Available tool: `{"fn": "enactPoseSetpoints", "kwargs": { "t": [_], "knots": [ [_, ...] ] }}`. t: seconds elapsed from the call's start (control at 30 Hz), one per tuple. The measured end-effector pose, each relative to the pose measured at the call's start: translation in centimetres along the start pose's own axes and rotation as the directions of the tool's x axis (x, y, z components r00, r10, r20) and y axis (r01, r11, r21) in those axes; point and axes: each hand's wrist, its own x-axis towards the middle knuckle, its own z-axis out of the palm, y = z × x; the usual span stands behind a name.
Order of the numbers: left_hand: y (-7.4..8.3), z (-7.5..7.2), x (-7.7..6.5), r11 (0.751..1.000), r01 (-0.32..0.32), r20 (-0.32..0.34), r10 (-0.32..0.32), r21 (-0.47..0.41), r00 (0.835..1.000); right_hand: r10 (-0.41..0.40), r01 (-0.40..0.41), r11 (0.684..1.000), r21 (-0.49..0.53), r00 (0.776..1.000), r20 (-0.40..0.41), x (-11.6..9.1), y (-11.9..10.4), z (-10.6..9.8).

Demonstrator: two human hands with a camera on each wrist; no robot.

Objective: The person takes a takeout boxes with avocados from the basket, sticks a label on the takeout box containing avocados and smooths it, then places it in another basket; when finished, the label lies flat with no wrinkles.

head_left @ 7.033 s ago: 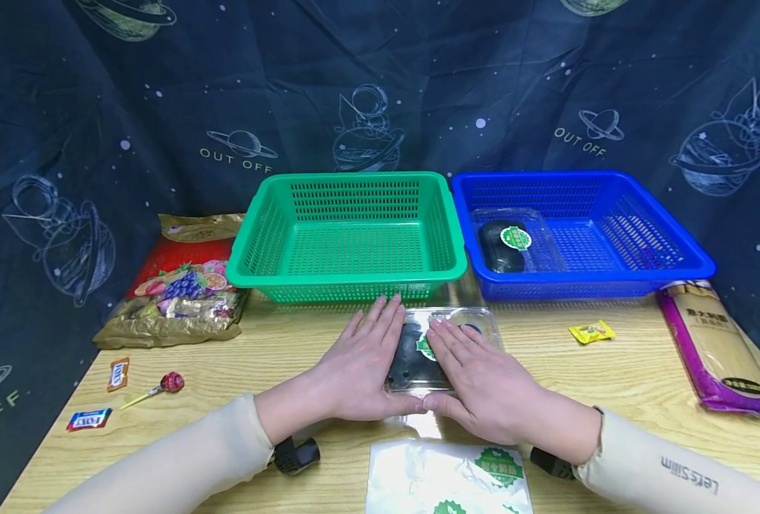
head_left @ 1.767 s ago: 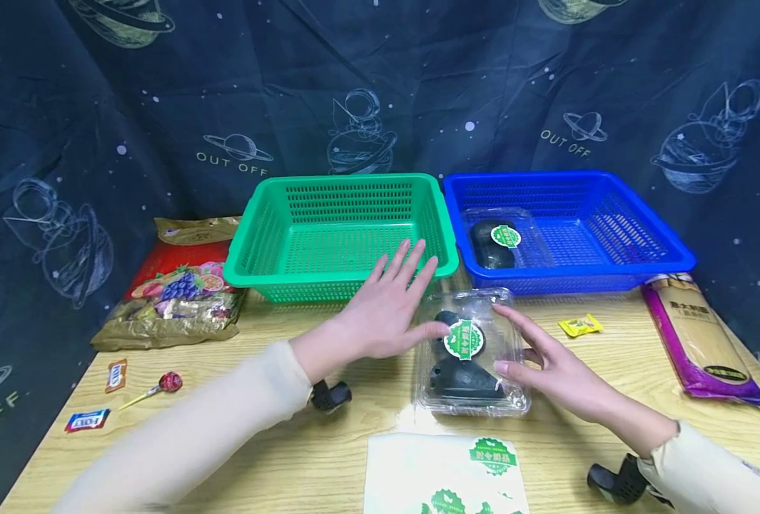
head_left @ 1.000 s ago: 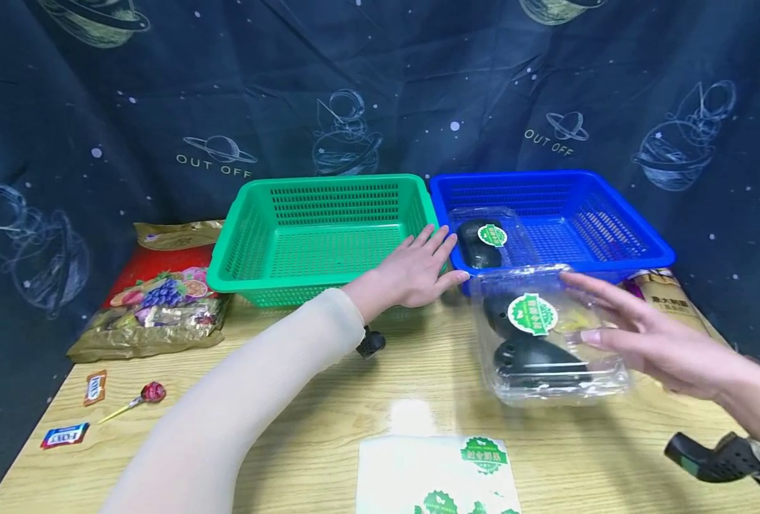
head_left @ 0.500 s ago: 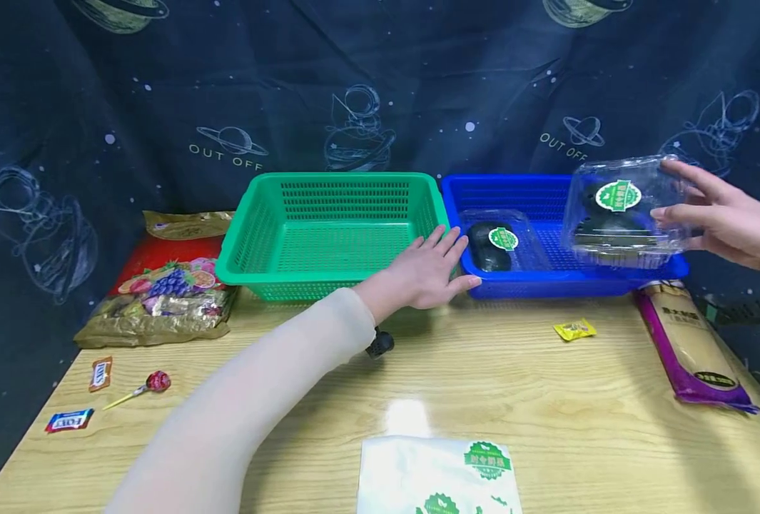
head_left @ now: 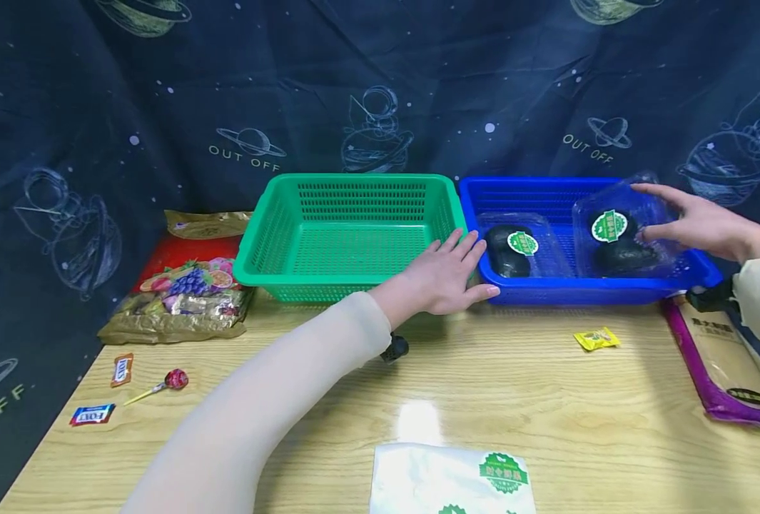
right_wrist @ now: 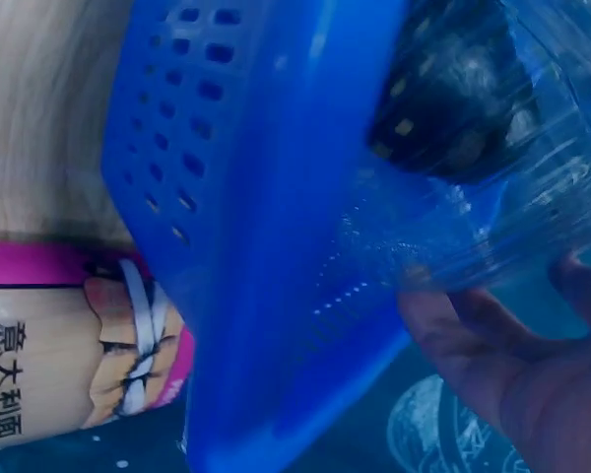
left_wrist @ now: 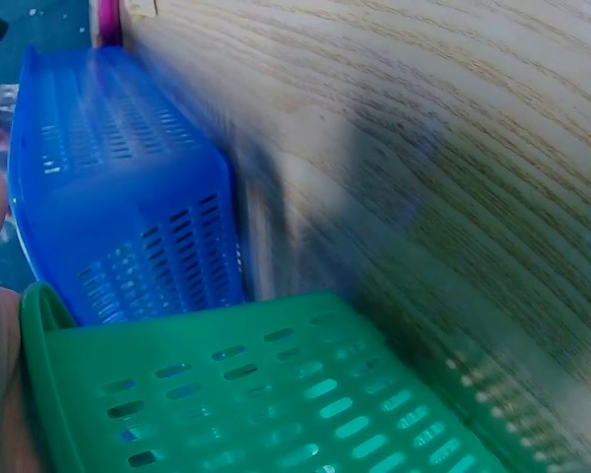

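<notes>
My right hand [head_left: 701, 223] grips the right side of a clear plastic clamshell box [head_left: 654, 207] with thumb and fingers. Two dark rounded pieces and a green-and-white sticker show on it. The box is tilted, within the right part of the blue basket [head_left: 572, 294]; whether it touches the bottom I cannot tell. A similar box [head_left: 549, 243] lies in that basket's left part. With fingers spread, my left hand [head_left: 444, 277] rests at the meeting rims of the blue basket and the green basket [head_left: 347, 280]. In the right wrist view, the held box [right_wrist: 561, 177] is blurred.
At left are a gold-and-red candy bag [head_left: 183, 285], a lollipop [head_left: 175, 379] and two small wrapped candies [head_left: 92, 414]. A yellow candy [head_left: 596, 338] and a pasta pack [head_left: 726, 357] lie at right. A sticker sheet [head_left: 444, 475] lies in front.
The box was pressed by both hands on the table; my right hand lifted it and brought it down into the blue basket. My left hand moved to the basket rims.
</notes>
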Motion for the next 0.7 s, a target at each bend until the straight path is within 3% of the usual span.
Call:
{"fn": "enactPoseSetpoints", "kwargs": {
  "t": [0.33, 0.7],
  "knots": [
    [0.15, -0.36, -0.01, 1.000, -0.024, -0.027, 0.023, -0.012, 0.999, -0.001, 0.004, 0.999, -0.042, 0.997, 0.071, 0.30, 0.93, 0.67],
    [-0.10, -0.34, -0.06, 1.000, -0.012, -0.015, 0.012, -0.007, 1.000, 0.022, -0.009, 0.992, -0.129, 0.995, 0.096, -0.30, 0.21, 0.62]
  ]
}}
